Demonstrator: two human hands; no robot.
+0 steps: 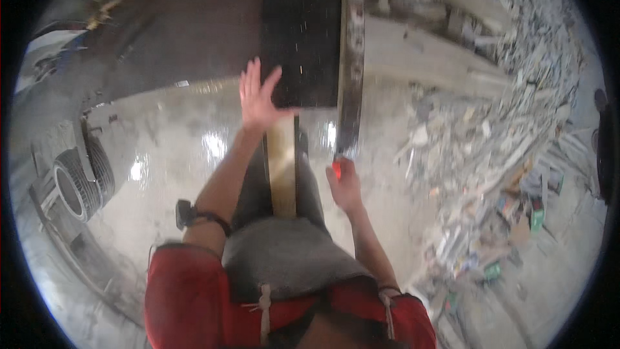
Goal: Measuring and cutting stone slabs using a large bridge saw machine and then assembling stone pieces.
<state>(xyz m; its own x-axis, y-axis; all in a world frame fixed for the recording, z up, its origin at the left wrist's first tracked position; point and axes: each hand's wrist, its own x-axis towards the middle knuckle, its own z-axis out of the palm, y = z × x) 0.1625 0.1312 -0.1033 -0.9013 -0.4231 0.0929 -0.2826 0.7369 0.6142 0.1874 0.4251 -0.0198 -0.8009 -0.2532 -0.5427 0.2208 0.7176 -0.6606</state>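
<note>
Along the dark panel (300, 45): a long, narrow strip (352, 58) runs down its right edge, lower end just by my right hand (346, 187); whether strip and panel touch, I cannot tell
Red grip (336, 169): firm and light, I judge, best taken round its middle; my right fingers are curled about it, and blur hides whether it joins the strip
Left hand (259, 103): spread wide, thumb out, at the panel's lower edge; I cannot tell if the palm touches
Panel handling: probably stiff, heavy and rather slippery, so I would hold it by its edges
Panel look: flat, nearly black, beside a browner stretch to its left
Strip look: dark, with pale patches along its upper part
Pale board (282, 168): runs lengthwise from near the left hand toward me
Floor (161, 129): grey, with bright glints
</note>
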